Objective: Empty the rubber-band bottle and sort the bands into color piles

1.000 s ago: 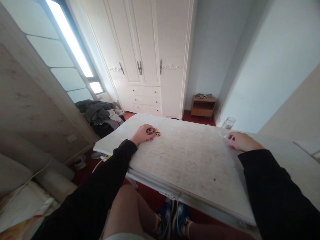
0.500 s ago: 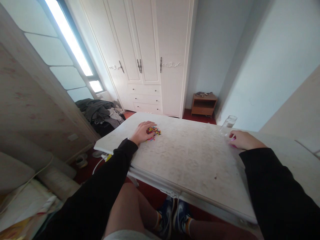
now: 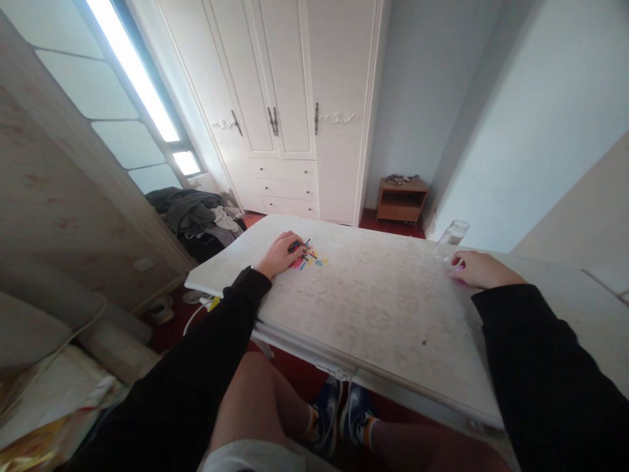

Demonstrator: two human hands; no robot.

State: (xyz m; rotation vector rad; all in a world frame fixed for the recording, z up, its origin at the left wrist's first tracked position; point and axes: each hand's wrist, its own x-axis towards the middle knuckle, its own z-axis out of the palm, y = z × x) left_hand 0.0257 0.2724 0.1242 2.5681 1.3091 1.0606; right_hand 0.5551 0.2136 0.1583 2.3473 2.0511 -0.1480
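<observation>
My left hand (image 3: 280,254) rests at the far left of the white table (image 3: 354,314), its fingers curled round a clump of small colourful rubber bands (image 3: 297,248). Several loose bands, yellow, blue, pink and black, lie beside the fingertips on the table. Over on the right, my right hand (image 3: 474,270) is closed, its fingers bent at the lower end of a clear glass bottle (image 3: 452,235). Something pink shows under those fingers, too small to name. Whether this hand grips the bottle itself is hidden.
A small dark red speck (image 3: 424,342) marks the tabletop near the front. Behind the table stand a white wardrobe (image 3: 289,144) and a brown nightstand (image 3: 401,203). Dark clothes (image 3: 191,213) are heaped at the left. A white cable (image 3: 192,320) hangs by the table's left edge.
My left fingers have drawn in round the bands, and the pile is smaller and more scattered to the right. My right hand stays by the bottle. The view has tilted slightly.
</observation>
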